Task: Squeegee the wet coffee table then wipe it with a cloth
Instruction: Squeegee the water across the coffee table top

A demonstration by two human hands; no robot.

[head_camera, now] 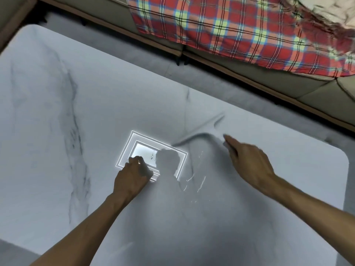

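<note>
Hands were over the marble coffee table [57,116]: left hand [132,175] curled shut, contents unclear; right hand [249,162] spread open, blurred. Squeegee and cloth not visible. Wet streaks [194,179] lay between; a bare-hand swipe would likely smear them.

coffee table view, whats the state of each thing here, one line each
coffee table: marble-look top, glossy, a few wet streaks near the middle
wet streaks: thin, glinting, between the two hands
ceiling light reflection: bright rectangle on the top, partly blocked by a shadow
left hand: fingers curled, resting on the top, no tool visible in it
right hand: open, fingers extended, blurred, low over the top, empty
plaid blanket: draped over the sofa edge
</note>
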